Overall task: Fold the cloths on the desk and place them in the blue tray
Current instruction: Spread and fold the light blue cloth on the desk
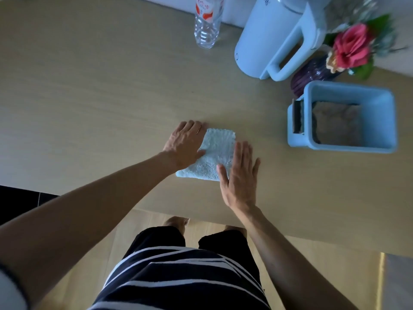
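Observation:
A folded pale blue cloth (pixel 212 153) lies flat on the wooden desk (pixel 111 97), near its front edge. My left hand (pixel 185 145) rests flat on the cloth's left side, fingers spread. My right hand (pixel 240 175) presses flat on the cloth's right edge, fingers together and pointing away from me. Neither hand grips the cloth. To the right stands the blue tray (pixel 380 113), and a folded brown cloth (pixel 337 124) lies inside it.
Behind the tray stand a purple vase (pixel 312 74) with pink flowers (pixel 352 47), a light blue kettle (pixel 274 34) and a clear plastic bottle (pixel 206 23). The desk's front edge runs just below my right wrist.

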Demonstrator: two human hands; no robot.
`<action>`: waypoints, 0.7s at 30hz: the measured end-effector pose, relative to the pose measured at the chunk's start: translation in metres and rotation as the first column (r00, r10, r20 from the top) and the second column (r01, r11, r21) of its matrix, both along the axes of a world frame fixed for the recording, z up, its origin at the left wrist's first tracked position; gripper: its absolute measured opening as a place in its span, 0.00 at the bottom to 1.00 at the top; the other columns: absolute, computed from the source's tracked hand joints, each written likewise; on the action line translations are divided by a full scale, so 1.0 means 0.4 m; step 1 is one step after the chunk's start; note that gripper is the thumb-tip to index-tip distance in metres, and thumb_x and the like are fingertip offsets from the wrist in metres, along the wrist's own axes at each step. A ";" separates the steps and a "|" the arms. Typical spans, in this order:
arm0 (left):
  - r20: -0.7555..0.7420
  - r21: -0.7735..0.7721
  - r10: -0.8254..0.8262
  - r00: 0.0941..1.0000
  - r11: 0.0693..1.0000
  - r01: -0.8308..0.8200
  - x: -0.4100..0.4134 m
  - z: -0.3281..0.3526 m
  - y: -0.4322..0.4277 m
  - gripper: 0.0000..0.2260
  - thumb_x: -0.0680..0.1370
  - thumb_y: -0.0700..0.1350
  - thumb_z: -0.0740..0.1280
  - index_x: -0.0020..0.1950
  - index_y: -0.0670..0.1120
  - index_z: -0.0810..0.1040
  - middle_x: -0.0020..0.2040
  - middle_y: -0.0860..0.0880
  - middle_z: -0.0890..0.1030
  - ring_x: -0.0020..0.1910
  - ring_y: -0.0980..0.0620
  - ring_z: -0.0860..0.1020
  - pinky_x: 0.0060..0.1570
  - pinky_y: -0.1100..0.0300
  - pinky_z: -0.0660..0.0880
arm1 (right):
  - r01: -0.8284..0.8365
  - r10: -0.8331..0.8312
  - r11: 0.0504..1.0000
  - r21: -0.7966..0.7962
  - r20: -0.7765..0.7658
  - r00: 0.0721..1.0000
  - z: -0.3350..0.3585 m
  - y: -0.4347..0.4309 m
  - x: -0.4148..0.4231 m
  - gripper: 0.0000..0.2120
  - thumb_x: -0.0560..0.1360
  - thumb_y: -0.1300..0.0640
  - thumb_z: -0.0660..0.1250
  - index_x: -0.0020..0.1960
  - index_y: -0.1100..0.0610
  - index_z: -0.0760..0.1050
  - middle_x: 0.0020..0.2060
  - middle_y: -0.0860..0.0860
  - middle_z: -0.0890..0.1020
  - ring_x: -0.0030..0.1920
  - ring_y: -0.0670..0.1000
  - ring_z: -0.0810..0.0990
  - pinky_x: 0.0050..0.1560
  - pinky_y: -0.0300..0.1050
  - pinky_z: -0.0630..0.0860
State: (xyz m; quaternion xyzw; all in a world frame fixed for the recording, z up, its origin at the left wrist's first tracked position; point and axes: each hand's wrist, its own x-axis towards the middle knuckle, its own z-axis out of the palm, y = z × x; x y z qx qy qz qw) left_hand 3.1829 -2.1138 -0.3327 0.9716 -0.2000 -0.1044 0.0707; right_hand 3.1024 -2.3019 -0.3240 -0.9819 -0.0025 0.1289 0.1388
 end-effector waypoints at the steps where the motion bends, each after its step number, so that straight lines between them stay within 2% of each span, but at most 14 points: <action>1: -0.017 0.014 0.000 1.000 1.000 0.001 0.008 0.010 -0.006 0.31 0.72 0.56 0.73 0.68 0.40 0.71 0.59 0.42 0.77 0.58 0.41 0.76 0.63 0.50 0.70 | 0.014 -0.014 1.000 0.011 0.004 1.000 0.009 -0.006 -0.007 0.36 0.82 0.37 0.45 0.82 0.57 0.45 0.81 0.56 0.51 0.82 0.55 0.46 0.80 0.59 0.45; 3: -0.092 0.006 0.045 0.995 0.999 -0.045 0.018 0.025 -0.017 0.23 0.73 0.55 0.72 0.61 0.43 0.75 0.56 0.44 0.78 0.56 0.43 0.77 0.60 0.51 0.69 | 0.033 -0.033 0.999 0.038 0.008 0.999 0.019 -0.017 -0.018 0.36 0.82 0.37 0.47 0.81 0.57 0.44 0.81 0.57 0.51 0.82 0.55 0.46 0.80 0.58 0.45; 5: -0.228 -0.028 0.137 0.964 0.989 -0.147 0.032 0.044 -0.028 0.16 0.74 0.53 0.72 0.57 0.45 0.78 0.54 0.46 0.80 0.55 0.43 0.79 0.57 0.52 0.72 | 0.051 -0.052 0.995 0.083 0.016 0.999 0.030 -0.025 -0.017 0.36 0.82 0.37 0.48 0.81 0.56 0.43 0.81 0.57 0.51 0.82 0.55 0.48 0.80 0.57 0.46; 8: -0.400 -0.120 0.225 0.888 0.948 -0.295 0.048 0.092 -0.047 0.18 0.72 0.51 0.73 0.59 0.45 0.80 0.55 0.45 0.82 0.56 0.41 0.81 0.50 0.54 0.76 | 0.084 -0.093 0.973 0.215 0.031 0.995 0.067 -0.043 -0.005 0.36 0.82 0.39 0.51 0.81 0.55 0.43 0.81 0.57 0.53 0.81 0.55 0.53 0.80 0.56 0.51; 10: -0.477 -0.218 0.254 0.842 0.893 -0.393 0.044 0.131 -0.044 0.16 0.67 0.52 0.74 0.51 0.48 0.81 0.47 0.47 0.82 0.51 0.41 0.82 0.41 0.57 0.75 | 0.083 -0.101 0.950 0.300 0.046 0.994 0.092 -0.044 0.008 0.36 0.82 0.41 0.56 0.81 0.54 0.44 0.80 0.57 0.56 0.79 0.56 0.57 0.79 0.55 0.57; 12: -0.511 -0.353 0.252 0.822 0.810 -0.467 0.046 0.181 -0.041 0.15 0.62 0.53 0.72 0.45 0.48 0.79 0.41 0.47 0.82 0.44 0.43 0.82 0.38 0.54 0.76 | 0.100 -0.139 0.906 0.411 0.067 0.988 0.139 -0.056 0.033 0.37 0.81 0.42 0.59 0.81 0.53 0.45 0.78 0.56 0.59 0.77 0.56 0.61 0.76 0.55 0.63; 14: -0.505 -0.496 0.251 0.826 0.699 -0.516 0.046 0.244 -0.056 0.17 0.62 0.51 0.72 0.48 0.46 0.78 0.40 0.48 0.81 0.38 0.47 0.78 0.38 0.55 0.76 | 0.120 -0.195 0.848 0.517 0.093 0.976 0.197 -0.080 0.060 0.39 0.80 0.44 0.62 0.81 0.54 0.45 0.77 0.56 0.61 0.77 0.55 0.63 0.75 0.55 0.65; 16: -0.531 -0.647 0.231 0.815 0.510 -0.567 0.051 0.308 -0.090 0.16 0.64 0.46 0.74 0.50 0.46 0.77 0.38 0.52 0.79 0.33 0.55 0.74 0.35 0.61 0.74 | 0.143 -0.267 0.773 0.619 0.113 0.957 0.251 -0.114 0.086 0.40 0.79 0.46 0.64 0.82 0.56 0.46 0.78 0.57 0.60 0.77 0.54 0.62 0.76 0.55 0.63; 18: -0.572 -0.753 0.162 0.804 0.287 -0.593 0.054 0.370 -0.143 0.15 0.68 0.39 0.76 0.52 0.47 0.77 0.38 0.56 0.81 0.35 0.59 0.77 0.37 0.65 0.77 | 0.253 -0.393 0.595 0.763 0.001 0.919 0.306 -0.154 0.114 0.42 0.77 0.48 0.67 0.82 0.54 0.46 0.78 0.56 0.62 0.77 0.51 0.64 0.77 0.54 0.62; 19: -0.580 -0.779 0.131 0.804 0.200 -0.594 0.054 0.397 -0.174 0.16 0.69 0.37 0.76 0.54 0.46 0.78 0.41 0.56 0.82 0.38 0.58 0.79 0.40 0.62 0.79 | 0.349 -0.451 0.447 0.823 -0.130 0.883 0.335 -0.179 0.129 0.44 0.74 0.49 0.68 0.82 0.51 0.47 0.76 0.54 0.66 0.75 0.48 0.67 0.76 0.53 0.64; 21: -0.579 -0.806 0.097 0.810 0.081 -0.586 0.058 0.433 -0.242 0.19 0.71 0.40 0.75 0.59 0.43 0.77 0.49 0.48 0.83 0.47 0.50 0.81 0.49 0.52 0.81 | 0.489 -0.441 0.144 0.860 -0.387 0.810 0.373 -0.248 0.161 0.45 0.70 0.50 0.71 0.81 0.46 0.51 0.65 0.47 0.78 0.66 0.45 0.77 0.70 0.55 0.70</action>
